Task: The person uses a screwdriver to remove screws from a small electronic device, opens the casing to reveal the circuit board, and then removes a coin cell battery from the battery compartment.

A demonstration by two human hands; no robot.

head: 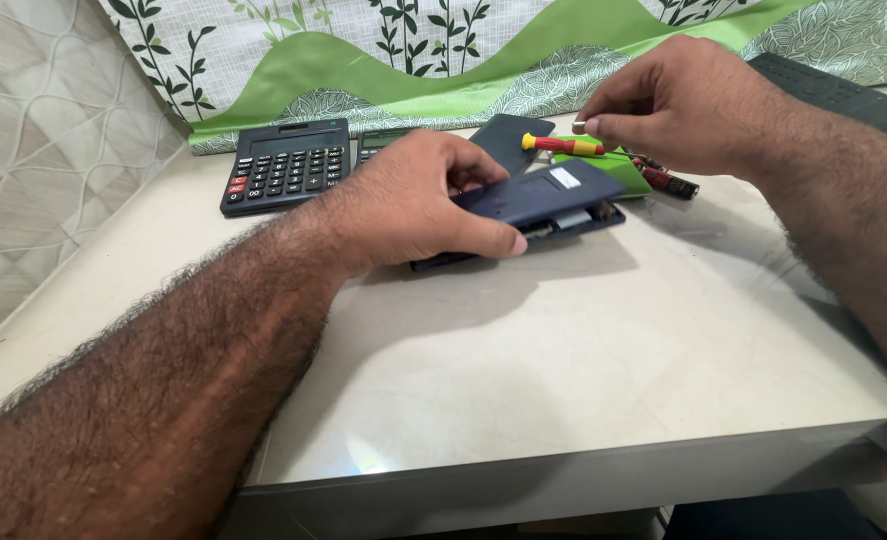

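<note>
1. The left hand (414, 205) sits in the middle of the frame, its fingers closed around a dark blue calculator (544, 205) that lies face down and tilted, one edge lifted off the tabletop (564, 360).
2. The right hand (679, 105), upper right, pinches something small and pale between thumb and fingertips just above the calculator; what it is cannot be told.
3. A red and yellow screwdriver (564, 146) lies just beyond the calculator on a green tray (624, 170).
4. A second, black calculator (286, 165) rests face up at upper left.
5. Risk: the tiny pinched piece could slip and roll off the smooth tabletop.
6. Risk: the tilted calculator looks open at its edge, so loose parts may spill if the grip shifts.
</note>
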